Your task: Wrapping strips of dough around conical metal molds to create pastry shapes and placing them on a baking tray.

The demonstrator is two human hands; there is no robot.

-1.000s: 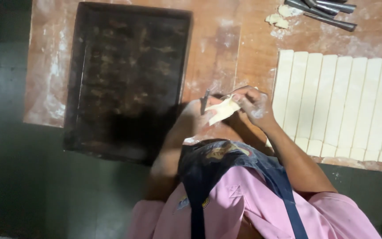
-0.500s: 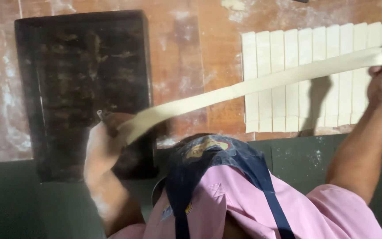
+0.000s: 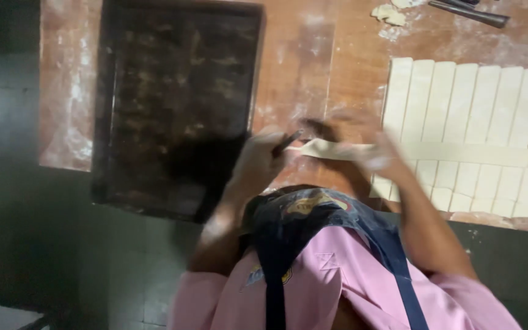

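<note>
Wood, dough, dark metal and cloth, mostly matt and flour-dusted.

Reddish-brown wooden tabletop (image 3: 343, 67), worn smooth, smeared with white flour; large black rectangular metal baking tray (image 3: 178, 104), dull, blotched with baked-on marks; pale cream sheet of dough cut into strips (image 3: 478, 98), soft, matt, smooth; long pale dough strip (image 3: 453, 153) of the same finish; thin dark metal rods (image 3: 469, 12), slightly glossy; pink cotton-like shirt (image 3: 337, 287), matt; dark blue cloth apron straps (image 3: 398, 269), matt.

Single head view, steeply down over floured table (image 3: 349, 55)
</note>
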